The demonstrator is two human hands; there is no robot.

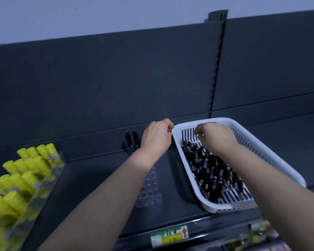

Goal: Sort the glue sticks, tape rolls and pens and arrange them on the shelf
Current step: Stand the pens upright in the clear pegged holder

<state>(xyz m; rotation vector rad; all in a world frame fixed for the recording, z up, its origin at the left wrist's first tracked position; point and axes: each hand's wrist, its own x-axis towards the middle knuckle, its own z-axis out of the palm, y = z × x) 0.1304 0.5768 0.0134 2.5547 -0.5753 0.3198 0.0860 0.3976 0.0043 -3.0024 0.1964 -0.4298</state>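
White basket (223,208) sits at the shelf (98,178) edge; left hand (156,136) fingers curl on its rim, so a tug may spill pens (212,169). Right hand (216,136) fingers are bunched; whether they pinch anything, I cannot tell.

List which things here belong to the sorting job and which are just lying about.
Job: glue sticks, pens, white basket, clear pen holder, shelf.
Lying about: price label, blurred goods on the lower shelf.

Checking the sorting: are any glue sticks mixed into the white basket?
No, the white basket holds only black pens; the yellow glue sticks stand in a clear tray at the left.
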